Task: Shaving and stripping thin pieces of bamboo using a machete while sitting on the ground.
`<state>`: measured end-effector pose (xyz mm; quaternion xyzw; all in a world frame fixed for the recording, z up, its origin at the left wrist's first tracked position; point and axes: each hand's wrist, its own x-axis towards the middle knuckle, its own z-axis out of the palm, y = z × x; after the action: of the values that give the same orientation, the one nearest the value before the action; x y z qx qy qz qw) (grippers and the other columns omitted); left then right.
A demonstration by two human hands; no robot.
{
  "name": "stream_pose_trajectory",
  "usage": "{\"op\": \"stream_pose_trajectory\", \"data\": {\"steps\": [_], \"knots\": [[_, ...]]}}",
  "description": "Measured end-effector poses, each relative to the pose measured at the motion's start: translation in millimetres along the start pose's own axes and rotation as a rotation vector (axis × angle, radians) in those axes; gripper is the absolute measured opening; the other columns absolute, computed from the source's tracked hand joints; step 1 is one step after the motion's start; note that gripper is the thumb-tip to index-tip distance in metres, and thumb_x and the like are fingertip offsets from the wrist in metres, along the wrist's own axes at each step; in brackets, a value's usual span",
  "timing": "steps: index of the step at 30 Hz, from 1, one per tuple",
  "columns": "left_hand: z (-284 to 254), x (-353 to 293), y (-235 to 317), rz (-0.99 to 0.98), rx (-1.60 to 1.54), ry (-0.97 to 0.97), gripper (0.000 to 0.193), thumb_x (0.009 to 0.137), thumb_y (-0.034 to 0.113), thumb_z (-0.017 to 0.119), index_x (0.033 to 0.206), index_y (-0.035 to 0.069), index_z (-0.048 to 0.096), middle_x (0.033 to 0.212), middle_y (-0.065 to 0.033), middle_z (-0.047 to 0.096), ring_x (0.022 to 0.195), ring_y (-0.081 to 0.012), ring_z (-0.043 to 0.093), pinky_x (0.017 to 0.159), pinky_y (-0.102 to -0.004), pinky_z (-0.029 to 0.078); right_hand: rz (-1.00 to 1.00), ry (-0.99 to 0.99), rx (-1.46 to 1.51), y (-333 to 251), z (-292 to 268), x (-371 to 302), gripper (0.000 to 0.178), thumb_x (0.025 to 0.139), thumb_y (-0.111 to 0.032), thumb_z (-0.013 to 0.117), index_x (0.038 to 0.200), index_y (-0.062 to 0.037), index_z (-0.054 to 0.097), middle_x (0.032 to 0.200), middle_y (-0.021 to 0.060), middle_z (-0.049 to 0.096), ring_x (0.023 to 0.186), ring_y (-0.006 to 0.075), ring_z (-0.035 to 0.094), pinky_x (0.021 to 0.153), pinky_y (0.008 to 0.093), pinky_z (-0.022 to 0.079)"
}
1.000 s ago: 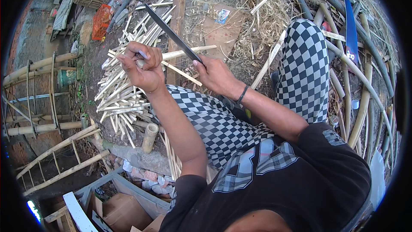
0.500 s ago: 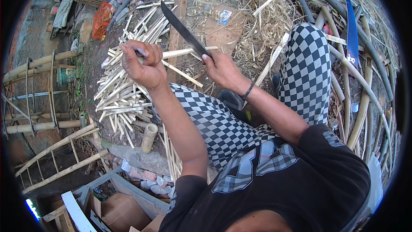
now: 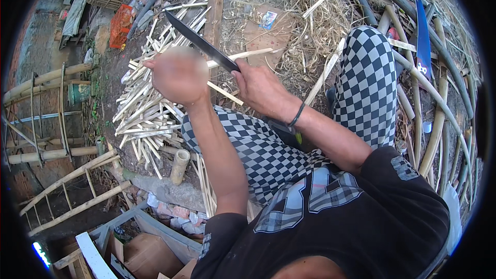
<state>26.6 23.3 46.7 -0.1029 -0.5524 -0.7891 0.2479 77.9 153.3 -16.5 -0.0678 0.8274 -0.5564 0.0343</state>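
My right hand (image 3: 261, 85) grips the handle of a long dark-bladed machete (image 3: 201, 41). Its blade slants up and leftward, with the tip above the pile of split strips. Just left of it, my left hand (image 3: 181, 76) is raised and blurred, so its separate fingers do not show. From the right side of that hand a pale bamboo strip (image 3: 243, 56) sticks out, passing behind the machete blade; the hand appears closed on it. Under and around my left hand spreads a heap of split bamboo strips (image 3: 150, 108). Another strip (image 3: 226, 93) slants below the blade.
A wooden plank (image 3: 215, 5) lies beyond the strips, near fibrous shavings (image 3: 305, 26). At right are a blue saw blade (image 3: 423, 46) and several bamboo poles (image 3: 439, 113). A bamboo stump (image 3: 179, 167) stands by my left forearm; an orange crate (image 3: 121, 27) sits far left.
The machete has shifted left with my right hand, its tip now above my left hand. My left hand has moved slightly right, and the bamboo strip has moved right with it.
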Motion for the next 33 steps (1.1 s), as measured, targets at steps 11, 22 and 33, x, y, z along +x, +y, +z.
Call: {"op": "stream_pose_trajectory", "data": {"steps": [11,22,33], "knots": [[14,-13,-13,0.125,0.264,-0.103,0.051,0.103,0.05,0.043,0.069,0.012,0.037,0.046,0.0051,0.021,0.037,-0.0056,0.013,0.037,-0.0257,0.012,0.028,0.071,-0.035,-2,-11,2,0.021,0.101,-0.019,0.048,0.111,-0.0011,0.049,0.067,0.0258,0.06,0.068,0.0474,0.061,0.061,0.0541,0.047],[7,-7,-3,0.058,0.188,-0.094,0.05,0.104,0.045,0.043,0.07,0.009,0.041,0.045,0.0036,0.026,0.035,-0.0057,0.017,0.035,-0.0249,0.015,-0.004,-0.019,-0.011,8,-16,6,0.025,0.1,-0.019,0.047,0.111,0.0032,0.052,0.08,0.0304,0.064,0.082,0.0499,0.063,0.075,0.0574,0.049],[37,-14,-18,0.154,0.366,-0.148,0.051,0.104,0.046,0.044,0.07,0.009,0.04,0.046,0.0035,0.029,0.036,-0.0055,0.021,0.036,-0.0247,0.016,0.065,-0.115,-0.283,25,2,12,0.023,0.1,-0.019,0.048,0.108,0.0022,0.053,0.075,0.027,0.063,0.076,0.0461,0.064,0.07,0.0554,0.048]]}}
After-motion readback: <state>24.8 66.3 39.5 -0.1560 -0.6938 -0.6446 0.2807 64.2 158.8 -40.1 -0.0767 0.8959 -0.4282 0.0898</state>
